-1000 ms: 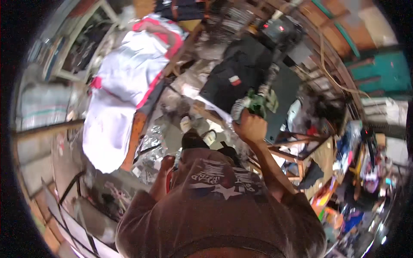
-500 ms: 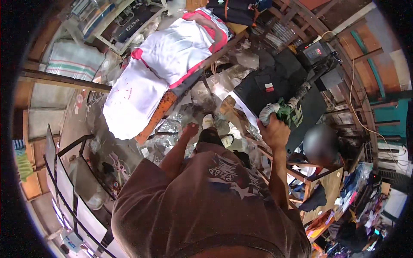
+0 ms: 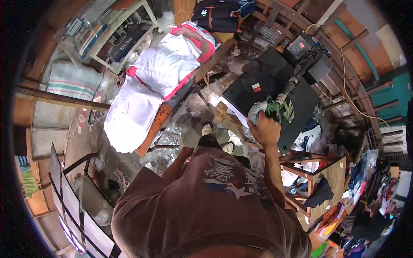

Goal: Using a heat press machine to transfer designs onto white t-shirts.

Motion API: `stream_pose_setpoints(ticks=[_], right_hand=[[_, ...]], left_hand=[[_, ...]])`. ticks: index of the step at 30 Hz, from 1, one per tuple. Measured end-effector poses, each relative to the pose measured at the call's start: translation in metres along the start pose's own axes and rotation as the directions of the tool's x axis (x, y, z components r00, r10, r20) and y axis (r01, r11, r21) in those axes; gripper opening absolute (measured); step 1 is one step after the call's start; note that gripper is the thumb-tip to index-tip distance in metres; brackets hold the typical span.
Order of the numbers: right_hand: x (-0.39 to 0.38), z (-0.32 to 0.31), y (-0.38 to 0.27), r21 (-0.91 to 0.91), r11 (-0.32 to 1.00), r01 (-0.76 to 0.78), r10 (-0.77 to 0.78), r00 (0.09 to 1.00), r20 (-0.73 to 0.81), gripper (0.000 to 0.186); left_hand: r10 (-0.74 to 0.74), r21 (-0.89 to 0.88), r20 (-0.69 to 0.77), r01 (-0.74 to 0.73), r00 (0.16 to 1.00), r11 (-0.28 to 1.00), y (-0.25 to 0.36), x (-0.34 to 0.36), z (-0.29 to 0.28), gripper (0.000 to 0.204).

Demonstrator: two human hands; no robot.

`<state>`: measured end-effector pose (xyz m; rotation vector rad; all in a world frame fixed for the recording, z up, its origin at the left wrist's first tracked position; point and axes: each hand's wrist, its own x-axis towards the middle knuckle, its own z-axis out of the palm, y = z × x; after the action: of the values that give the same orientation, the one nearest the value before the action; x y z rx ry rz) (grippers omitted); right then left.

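Observation:
My right hand [image 3: 265, 130] is closed round the wrapped end of a lever handle [image 3: 258, 109], bound in grey cloth with green cloth beside the grip. The handle belongs to a heat press with a control box [image 3: 300, 46]. Below the handle lies a flat black panel [image 3: 245, 89] with a small red and white label; its white edge faces me. My left hand [image 3: 186, 153] hangs low by my leg, its fingers curled in and nothing visible in them. Part of it is hidden by my shirt. White garments with pink trim [image 3: 167, 64] lie on an orange-edged board [image 3: 155, 129] at the left.
Clear plastic wrapping [image 3: 176, 124] litters the floor round my feet. A wooden frame table [image 3: 329, 189] stands near right, a black-framed rack [image 3: 71, 189] near left. Folded black clothes [image 3: 215, 16] are at the back. A cable [image 3: 344, 73] runs down the right wall.
The view has shifted and turned slightly. My left hand has drawn back toward my body, while my right hand stays on the handle. A blurred round patch at the right is gone.

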<state>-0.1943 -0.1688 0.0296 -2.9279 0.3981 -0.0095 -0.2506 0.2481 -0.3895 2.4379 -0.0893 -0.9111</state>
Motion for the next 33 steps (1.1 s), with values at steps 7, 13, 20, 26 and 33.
stream_pose_setpoints(ticks=[7, 13, 20, 26, 33], right_hand=[[0.002, 0.0, 0.0, 0.026, 0.999, 0.019, -0.02, 1.0, 0.019, 0.047], [0.001, 0.007, 0.009, 0.047, 0.997, 0.059, -0.058, 0.998, -0.036, 0.043], [-0.001, 0.006, 0.006, 0.104, 0.992, 0.067, -0.061, 0.996, -0.062, 0.039], [-0.004, 0.011, 0.004, 0.078, 0.993, 0.086, -0.077, 0.991, -0.106, 0.048], [-0.003, 0.009, 0.003, 0.12, 0.99, 0.078, -0.053, 0.979, -0.199, 0.042]], left_hand=[[-0.067, -0.645, 0.143, 0.144, 0.988, 0.75, 0.044, 0.001, -0.058, 0.031], [0.211, 0.179, -0.538, -0.134, 0.816, 0.975, 0.19, 0.036, -0.133, 0.03], [0.593, 0.102, -0.623, -0.698, 0.511, 0.709, 0.471, 0.083, -0.263, 0.044], [0.634, 0.54, -0.222, -0.449, 0.74, 0.712, 0.539, 0.088, -0.242, 0.059], [0.586, 0.334, -0.294, -0.493, 0.755, 0.803, 0.5, 0.067, -0.254, 0.049]])
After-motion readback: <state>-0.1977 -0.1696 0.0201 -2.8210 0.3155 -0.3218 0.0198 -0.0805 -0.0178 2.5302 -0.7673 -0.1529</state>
